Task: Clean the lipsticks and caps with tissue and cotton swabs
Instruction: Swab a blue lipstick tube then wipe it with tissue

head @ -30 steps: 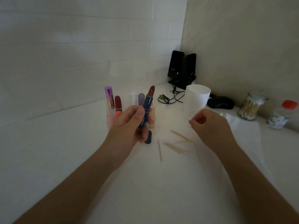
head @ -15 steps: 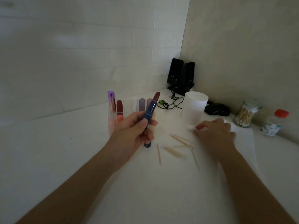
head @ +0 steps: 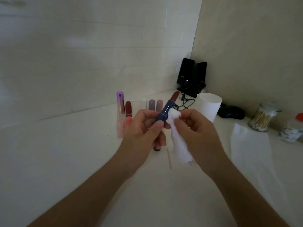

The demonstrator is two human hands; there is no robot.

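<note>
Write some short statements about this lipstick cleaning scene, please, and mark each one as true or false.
1. The left hand holds the blue lipstick, which is uncapped. True.
2. The right hand holds a cotton swab. False: it pinches white tissue against the lipstick tube.
3. The swab jar stands left of the lipsticks. False: it stands far to the right, near the wall.
4. Two black speakers stand in the corner. True.

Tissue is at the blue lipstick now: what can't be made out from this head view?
Head view:
- blue lipstick, lower barrel: wrapped by left hand.
- tissue, its wiping face: behind right hand.
- red-capped bottle: cut by right edge, label blurred.
</note>
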